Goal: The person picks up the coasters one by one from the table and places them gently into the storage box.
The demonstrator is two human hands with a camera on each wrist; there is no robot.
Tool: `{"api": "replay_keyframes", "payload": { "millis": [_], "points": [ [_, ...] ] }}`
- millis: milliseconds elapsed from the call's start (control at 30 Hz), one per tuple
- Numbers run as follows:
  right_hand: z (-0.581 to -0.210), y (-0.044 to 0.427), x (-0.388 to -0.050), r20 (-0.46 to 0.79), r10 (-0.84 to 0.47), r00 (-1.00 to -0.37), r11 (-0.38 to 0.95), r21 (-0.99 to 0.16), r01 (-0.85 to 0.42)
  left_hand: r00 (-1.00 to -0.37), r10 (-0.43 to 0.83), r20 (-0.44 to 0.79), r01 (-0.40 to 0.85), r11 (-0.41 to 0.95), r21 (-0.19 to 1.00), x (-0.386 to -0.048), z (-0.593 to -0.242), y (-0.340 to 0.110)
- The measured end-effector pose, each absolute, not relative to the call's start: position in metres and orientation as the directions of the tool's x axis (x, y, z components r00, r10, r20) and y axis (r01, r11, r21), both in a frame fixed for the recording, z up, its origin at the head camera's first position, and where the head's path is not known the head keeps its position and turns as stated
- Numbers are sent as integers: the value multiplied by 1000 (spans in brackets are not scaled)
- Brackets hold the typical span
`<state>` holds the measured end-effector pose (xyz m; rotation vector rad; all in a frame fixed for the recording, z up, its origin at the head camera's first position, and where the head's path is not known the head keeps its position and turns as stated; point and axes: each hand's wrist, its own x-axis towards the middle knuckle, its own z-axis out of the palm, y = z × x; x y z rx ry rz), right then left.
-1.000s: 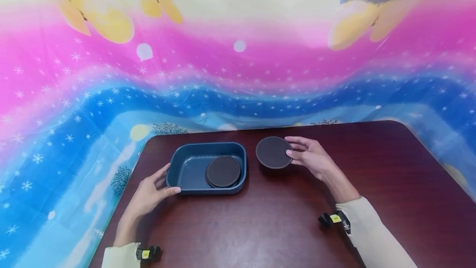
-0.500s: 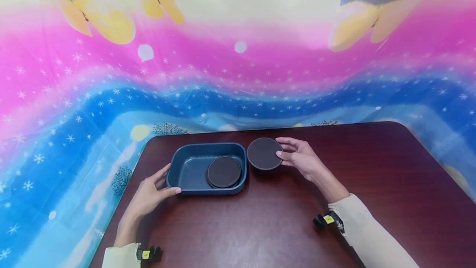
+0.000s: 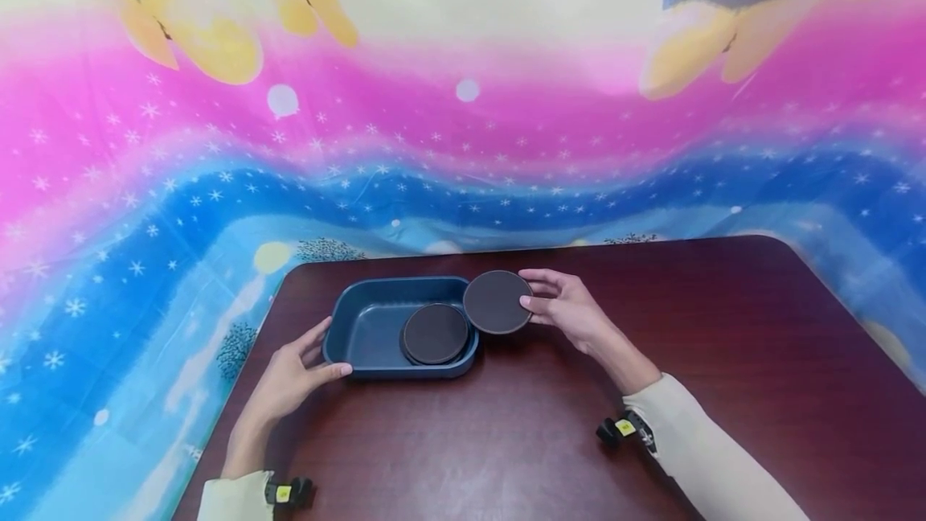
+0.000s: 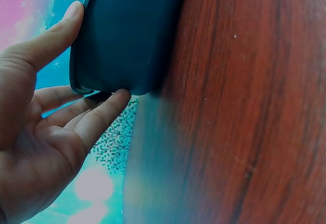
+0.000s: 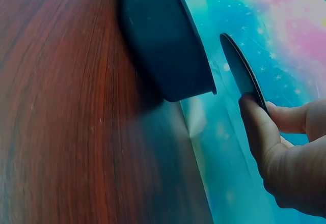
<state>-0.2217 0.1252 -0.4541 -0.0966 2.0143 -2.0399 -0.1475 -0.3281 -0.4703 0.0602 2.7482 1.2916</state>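
Observation:
A dark blue rectangular container stands on the table, with a dark round coaster lying in its right end; the edge of something round shows beneath that coaster. My left hand holds the container's left end, thumb at the near corner and fingers along the side. In the left wrist view the thumb touches the rim and fingertips touch the container's wall. Between thumb and fingers, my right hand pinches another dark round coaster. It overlaps the container's right rim in the head view; the right wrist view shows this coaster raised above the rim.
The reddish-brown wooden table extends under everything, with rounded far corners. Behind it hangs a pink and blue patterned cloth. Each wrist wears a black strap device, the right one near the sleeve cuff.
My right hand has moved left with the coaster, from beside the container to over its right rim. The left hand, the container and the coaster inside have stayed still.

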Motion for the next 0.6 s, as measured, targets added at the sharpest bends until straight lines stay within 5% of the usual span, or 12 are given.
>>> {"api": "replay_keyframes", "payload": {
  "millis": [600],
  "points": [
    [-453, 95, -221, -145, -260, -955, -25, -987, 157, -992, 83, -91, -21, 618, 786, -150, -471, -329]
  ]
}}
